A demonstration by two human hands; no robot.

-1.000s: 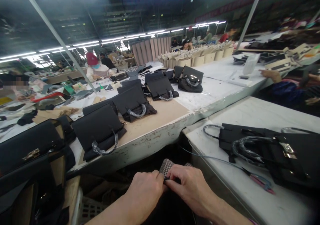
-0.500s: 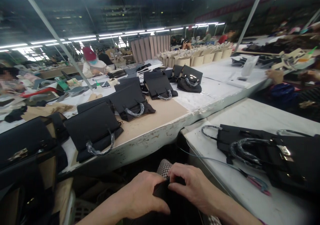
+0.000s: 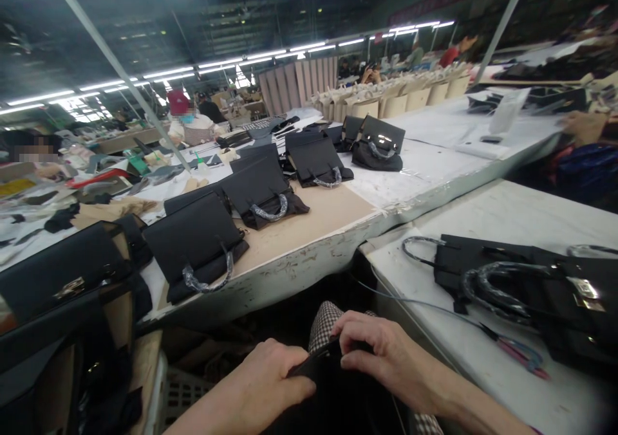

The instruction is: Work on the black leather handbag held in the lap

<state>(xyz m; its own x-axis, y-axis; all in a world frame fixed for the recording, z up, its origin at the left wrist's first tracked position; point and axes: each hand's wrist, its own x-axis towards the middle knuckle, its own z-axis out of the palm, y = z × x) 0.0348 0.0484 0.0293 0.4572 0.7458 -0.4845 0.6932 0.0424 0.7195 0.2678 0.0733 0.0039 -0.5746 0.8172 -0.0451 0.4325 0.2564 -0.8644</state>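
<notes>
On my lap, over checked cloth point(image 3: 324, 325), lies a black handbag point(image 3: 338, 399); only its upper edge and part of its side show. My left hand point(image 3: 273, 380) pinches that edge between thumb and fingers on the left. Close by, my right hand point(image 3: 389, 351) has its fingers curled over the same edge, the fingertips partly hidden. To the right, black handbags point(image 3: 512, 271) with plastic-wrapped handles point(image 3: 487, 287) lie on a white table. A thin cable runs there to a tool with pink and blue parts point(image 3: 524, 351).
Several black handbags point(image 3: 197, 239) stand along the long worktable point(image 3: 290, 264) ahead. More bags point(image 3: 67, 268) crowd the left, above a white plastic basket point(image 3: 181, 390). Cream bags point(image 3: 405, 103) line the far side. Co-workers sit beyond, one in a red cap point(image 3: 178, 102).
The view has swung slightly left, so the surroundings sit further right. My hands have moved a little apart along the bag's edge, exposing more of it.
</notes>
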